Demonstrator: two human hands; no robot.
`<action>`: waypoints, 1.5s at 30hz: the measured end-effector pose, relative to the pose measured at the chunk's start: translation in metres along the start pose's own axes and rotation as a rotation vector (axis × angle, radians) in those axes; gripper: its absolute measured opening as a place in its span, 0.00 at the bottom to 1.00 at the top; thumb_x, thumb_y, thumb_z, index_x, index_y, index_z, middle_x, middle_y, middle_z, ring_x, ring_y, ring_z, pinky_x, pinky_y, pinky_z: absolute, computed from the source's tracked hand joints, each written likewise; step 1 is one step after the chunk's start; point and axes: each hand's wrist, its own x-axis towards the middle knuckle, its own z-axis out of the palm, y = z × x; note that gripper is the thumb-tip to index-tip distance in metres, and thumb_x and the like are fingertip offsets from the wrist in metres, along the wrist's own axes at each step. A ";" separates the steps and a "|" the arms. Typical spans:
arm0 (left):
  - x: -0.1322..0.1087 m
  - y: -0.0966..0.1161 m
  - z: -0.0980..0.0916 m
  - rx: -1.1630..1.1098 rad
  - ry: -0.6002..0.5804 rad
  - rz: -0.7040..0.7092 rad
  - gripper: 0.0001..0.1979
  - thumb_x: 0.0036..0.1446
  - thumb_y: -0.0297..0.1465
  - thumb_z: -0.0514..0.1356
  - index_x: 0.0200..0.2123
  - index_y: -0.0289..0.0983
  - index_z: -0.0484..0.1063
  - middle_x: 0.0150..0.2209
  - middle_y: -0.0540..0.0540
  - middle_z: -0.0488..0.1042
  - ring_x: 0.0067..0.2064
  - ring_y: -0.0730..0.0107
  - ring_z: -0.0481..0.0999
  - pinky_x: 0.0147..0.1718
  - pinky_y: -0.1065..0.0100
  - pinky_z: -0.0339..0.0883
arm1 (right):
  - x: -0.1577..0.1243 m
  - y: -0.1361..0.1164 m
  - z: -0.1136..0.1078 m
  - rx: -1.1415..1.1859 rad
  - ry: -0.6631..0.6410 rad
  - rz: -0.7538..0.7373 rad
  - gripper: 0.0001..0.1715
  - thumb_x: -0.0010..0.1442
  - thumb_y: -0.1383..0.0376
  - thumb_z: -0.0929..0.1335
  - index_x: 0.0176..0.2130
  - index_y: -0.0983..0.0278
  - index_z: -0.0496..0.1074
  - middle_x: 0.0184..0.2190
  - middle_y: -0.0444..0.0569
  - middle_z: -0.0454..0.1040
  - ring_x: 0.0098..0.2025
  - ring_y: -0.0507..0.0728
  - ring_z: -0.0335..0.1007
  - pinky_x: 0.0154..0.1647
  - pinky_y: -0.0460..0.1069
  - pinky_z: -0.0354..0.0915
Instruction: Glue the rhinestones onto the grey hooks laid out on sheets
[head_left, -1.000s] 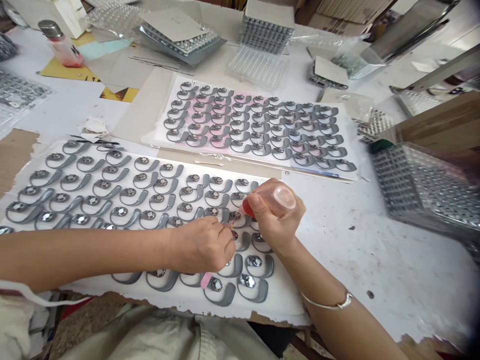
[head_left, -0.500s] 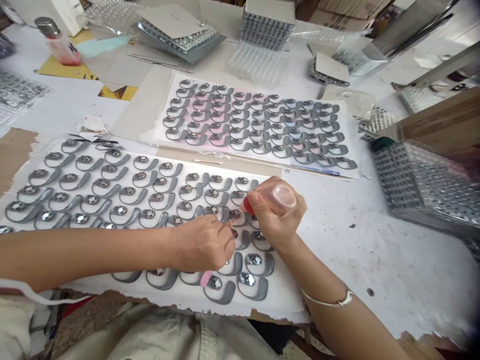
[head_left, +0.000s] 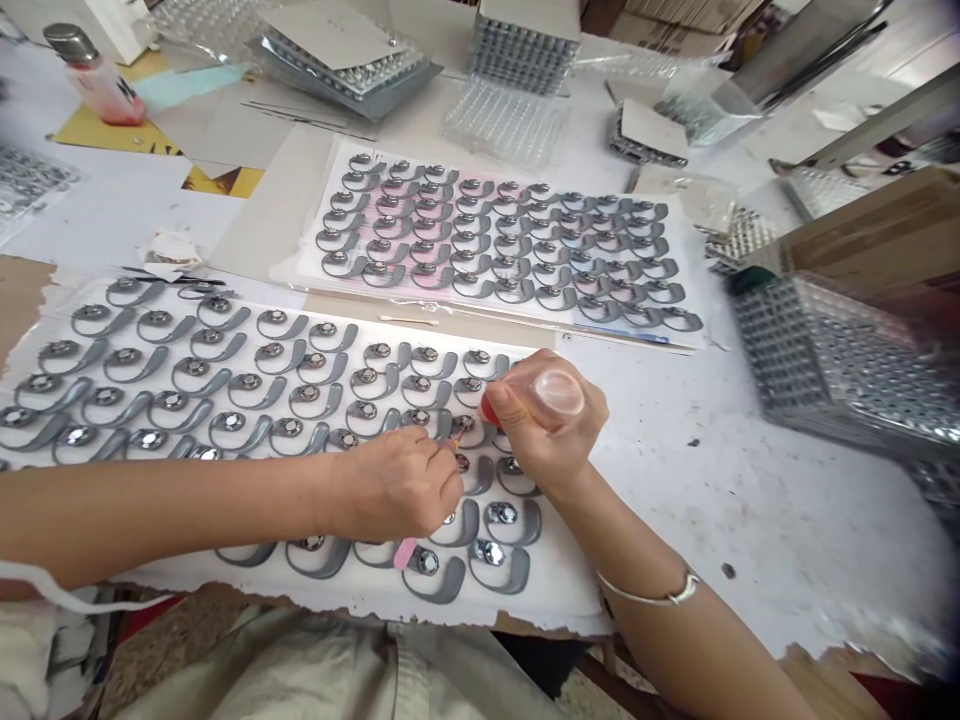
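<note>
Work spot: a grey hook-shaped piece (head_left: 472,475) with a round glittering centre is being worked over, between the hands, near the right end of the rows.
Left hand: the left hand (head_left: 394,485) is closed, pinching a thin stick (head_left: 454,448) between its fingers; the stick's tip is held just over the round centre, but contact cannot be told.
Right hand: the right hand (head_left: 551,415) is closed around a clear plastic bottle (head_left: 559,393), its red tip (head_left: 490,408) pointed down toward the same piece. A silver bangle (head_left: 652,597) is worn on that wrist.
Under the hands: a pink strip (head_left: 405,553) lies partly beneath the left hand.
Near sheet: rows of matching pieces are laid out on a white backing sheet (head_left: 555,590), which rests on the tabletop (head_left: 750,520) directly before the person.
Far sheet: a second sheet (head_left: 679,205) of such pieces lies just beyond, with a cotton swab (head_left: 409,320) between the two sheets.
Further out: clear blister trays (head_left: 506,122) and a stacked tray pile (head_left: 832,365) are set along the top and right; a pink-filled bottle with a metal cap (head_left: 94,88) stands at upper left.
</note>
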 end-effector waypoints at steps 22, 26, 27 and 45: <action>-0.001 -0.002 0.000 -0.034 -0.027 -0.013 0.11 0.56 0.16 0.54 0.25 0.33 0.68 0.22 0.43 0.73 0.22 0.69 0.71 0.21 0.68 0.69 | 0.000 -0.007 -0.003 -0.070 -0.006 -0.066 0.10 0.57 0.68 0.71 0.28 0.60 0.65 0.22 0.42 0.68 0.23 0.52 0.64 0.23 0.51 0.64; -0.001 -0.006 -0.002 -0.080 -0.043 -0.018 0.10 0.55 0.17 0.55 0.25 0.33 0.67 0.23 0.43 0.73 0.25 0.68 0.73 0.24 0.68 0.72 | -0.001 -0.005 -0.003 -0.046 -0.006 -0.091 0.11 0.56 0.70 0.71 0.29 0.61 0.66 0.22 0.42 0.68 0.23 0.51 0.63 0.24 0.50 0.63; -0.001 -0.007 -0.003 -0.097 -0.058 -0.025 0.10 0.56 0.17 0.54 0.25 0.33 0.67 0.24 0.43 0.73 0.26 0.68 0.73 0.25 0.68 0.73 | -0.001 -0.005 -0.003 -0.046 -0.007 -0.092 0.11 0.56 0.70 0.71 0.29 0.61 0.65 0.22 0.42 0.68 0.23 0.51 0.63 0.24 0.50 0.63; -0.012 -0.018 0.005 -0.419 -0.131 -0.233 0.08 0.58 0.20 0.52 0.31 0.33 0.69 0.27 0.45 0.74 0.31 0.68 0.76 0.32 0.68 0.75 | -0.005 -0.006 -0.003 0.036 -0.007 -0.036 0.11 0.56 0.71 0.72 0.28 0.61 0.66 0.22 0.42 0.69 0.22 0.51 0.62 0.23 0.50 0.62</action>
